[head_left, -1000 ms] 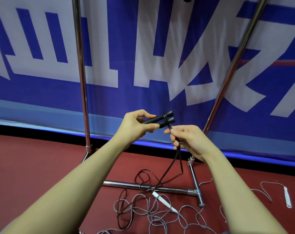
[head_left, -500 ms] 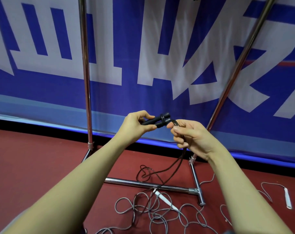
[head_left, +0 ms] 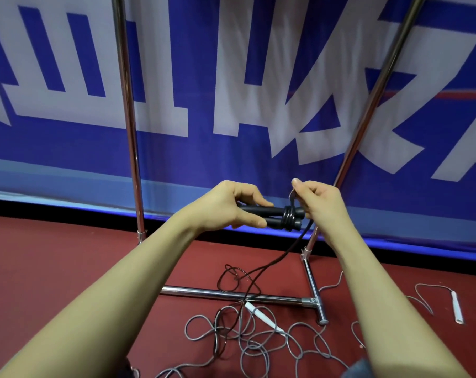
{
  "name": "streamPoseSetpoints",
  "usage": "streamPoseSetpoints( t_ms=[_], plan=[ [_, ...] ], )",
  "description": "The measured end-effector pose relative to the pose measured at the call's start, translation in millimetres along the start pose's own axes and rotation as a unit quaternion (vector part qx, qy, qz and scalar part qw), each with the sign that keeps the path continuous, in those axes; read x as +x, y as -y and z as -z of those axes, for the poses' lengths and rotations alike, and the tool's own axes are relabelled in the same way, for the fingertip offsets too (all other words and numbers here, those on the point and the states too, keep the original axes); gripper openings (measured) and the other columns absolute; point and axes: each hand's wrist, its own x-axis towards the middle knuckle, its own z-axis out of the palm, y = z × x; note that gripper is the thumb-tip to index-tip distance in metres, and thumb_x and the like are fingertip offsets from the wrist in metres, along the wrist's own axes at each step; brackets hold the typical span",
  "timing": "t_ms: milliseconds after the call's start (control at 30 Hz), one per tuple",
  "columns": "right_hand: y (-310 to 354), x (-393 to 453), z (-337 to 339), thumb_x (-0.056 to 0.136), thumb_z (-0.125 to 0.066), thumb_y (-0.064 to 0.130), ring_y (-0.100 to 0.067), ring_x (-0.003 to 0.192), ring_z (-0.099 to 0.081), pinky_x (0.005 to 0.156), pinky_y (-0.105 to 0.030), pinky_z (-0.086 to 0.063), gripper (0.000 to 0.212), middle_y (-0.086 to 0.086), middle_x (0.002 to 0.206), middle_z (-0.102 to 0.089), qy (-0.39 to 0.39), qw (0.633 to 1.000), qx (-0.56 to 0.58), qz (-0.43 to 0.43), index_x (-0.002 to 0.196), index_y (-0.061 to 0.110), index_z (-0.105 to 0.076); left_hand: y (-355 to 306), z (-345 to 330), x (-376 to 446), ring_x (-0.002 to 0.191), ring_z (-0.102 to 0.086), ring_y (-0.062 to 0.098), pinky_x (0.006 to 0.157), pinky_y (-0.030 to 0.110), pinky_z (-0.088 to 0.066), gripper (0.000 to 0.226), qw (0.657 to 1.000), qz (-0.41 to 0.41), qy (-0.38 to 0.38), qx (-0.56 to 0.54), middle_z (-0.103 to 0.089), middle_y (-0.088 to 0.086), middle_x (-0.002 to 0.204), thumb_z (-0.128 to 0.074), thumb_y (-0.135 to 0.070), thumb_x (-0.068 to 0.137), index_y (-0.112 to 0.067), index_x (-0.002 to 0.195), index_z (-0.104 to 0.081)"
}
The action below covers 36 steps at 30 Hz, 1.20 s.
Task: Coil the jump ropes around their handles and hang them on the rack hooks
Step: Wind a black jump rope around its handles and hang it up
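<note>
My left hand (head_left: pixel 231 207) grips the two black handles (head_left: pixel 276 217) of a jump rope, held side by side and level. A few turns of black rope (head_left: pixel 288 217) circle the handles near their right end. My right hand (head_left: pixel 317 204) pinches the rope just above those turns. From there the loose black rope (head_left: pixel 275 261) trails down to the red floor. A grey jump rope (head_left: pixel 258 334) lies tangled on the floor, one white handle (head_left: pixel 261 315) by the rack's base bar and the other white handle (head_left: pixel 457 308) far right. No rack hooks are in view.
The chrome rack has a left upright (head_left: pixel 130 126), a slanted right upright (head_left: pixel 367 110) and a base bar (head_left: pixel 231 294) with a foot (head_left: pixel 317 301) on the red floor. A blue and white banner (head_left: pixel 204 91) stands close behind it.
The handles turned level and gained more turns of rope. My right hand rose from beside and below the handle ends to above them, pulling the rope up. Less black rope lies on the floor.
</note>
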Motion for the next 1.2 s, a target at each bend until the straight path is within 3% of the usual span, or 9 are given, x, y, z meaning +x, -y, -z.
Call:
streamPoseSetpoints(
  t_ms=[133,300,467,633,700,867,933,1033,1200],
  plan=[
    [6,-3,0,0.093,-0.061,0.03,-0.011,0.05,-0.041,0.052,-0.02,-0.038,0.032,0.004,0.05,-0.045,-0.033,0.997,0.067,0.011,0.065,0.014,-0.061,-13,-4,-1,0.054,-0.045,0.012,0.053,0.024,-0.041,0.026,0.999,-0.035,-0.016,-0.033,-0.071,0.001,0.081,-0.08,-0.002,0.074,-0.025,0.082,-0.07],
    [8,3,-14,0.097,-0.046,0.011,-0.009,0.041,-0.031,0.044,-0.023,-0.027,0.038,0.009,0.039,-0.039,-0.055,0.977,0.168,-0.116,0.06,0.014,-0.052,-21,-9,5,0.049,-0.044,0.009,0.049,0.018,-0.037,0.025,0.987,-0.062,-0.098,-0.109,-0.069,-0.005,0.069,-0.077,0.005,0.074,-0.017,0.084,-0.07],
    [-4,-4,-19,0.102,-0.044,0.024,-0.009,0.042,-0.025,0.042,-0.021,-0.022,0.033,0.001,0.054,-0.042,0.074,0.978,0.184,-0.065,0.084,0.006,-0.066,-20,-7,12,0.051,-0.039,0.016,0.047,0.021,-0.034,0.022,0.97,-0.051,-0.202,-0.122,-0.068,0.002,0.075,-0.079,-0.001,0.075,-0.019,0.084,-0.069],
    [-1,-10,-24,0.097,-0.047,0.0,-0.012,0.043,-0.041,0.044,-0.025,-0.039,0.018,-0.003,0.065,-0.063,0.21,0.967,0.143,-0.015,0.108,0.005,-0.061,-5,0,17,0.048,-0.048,-0.004,0.052,0.01,-0.036,0.022,0.959,-0.033,-0.274,-0.063,-0.064,0.0,0.075,-0.078,-0.006,0.077,-0.023,0.088,-0.069],
    [1,-11,-24,0.095,-0.049,-0.003,-0.013,0.045,-0.046,0.046,-0.025,-0.043,0.019,-0.004,0.066,-0.065,0.232,0.964,0.129,-0.008,0.108,0.003,-0.06,4,0,18,0.057,-0.053,-0.002,0.057,0.013,-0.04,0.023,0.959,-0.027,-0.28,-0.031,-0.068,0.001,0.08,-0.078,-0.008,0.078,-0.027,0.085,-0.067],
    [3,-12,-24,0.091,-0.056,-0.001,-0.014,0.048,-0.053,0.056,-0.028,-0.053,0.011,-0.002,0.06,-0.06,0.247,0.961,0.122,-0.004,0.097,0.002,-0.065,22,3,17,0.087,-0.066,0.02,0.082,0.045,-0.053,0.02,0.959,0.004,-0.276,0.061,-0.072,-0.006,0.095,-0.077,-0.036,0.069,-0.047,0.074,-0.062],
    [4,-12,-23,0.085,-0.063,0.005,-0.014,0.051,-0.055,0.061,-0.032,-0.057,0.009,-0.001,0.059,-0.057,0.248,0.958,0.141,-0.008,0.093,0.002,-0.066,24,4,16,0.087,-0.066,0.018,0.081,0.049,-0.053,0.017,0.96,0.005,-0.266,0.083,-0.072,-0.011,0.094,-0.07,-0.043,0.066,-0.054,0.073,-0.06],
    [8,-12,-20,0.088,-0.061,0.001,-0.012,0.051,-0.051,0.053,-0.026,-0.051,0.006,-0.001,0.058,-0.054,0.231,0.962,0.142,0.0,0.088,0.001,-0.067,25,5,17,0.085,-0.064,0.017,0.08,0.048,-0.052,0.02,0.963,0.007,-0.237,0.129,-0.071,-0.014,0.092,-0.073,-0.038,0.071,-0.05,0.072,-0.057],
    [11,-12,-15,0.096,-0.054,0.01,-0.011,0.04,-0.045,0.043,-0.019,-0.036,0.027,-0.001,0.05,-0.054,0.167,0.984,0.053,0.014,0.074,0.002,-0.067,30,7,14,0.078,-0.06,0.024,0.079,0.05,-0.052,0.032,0.978,0.022,-0.125,0.165,-0.068,-0.004,0.088,-0.079,-0.023,0.077,-0.048,0.074,-0.06]
  ],
)
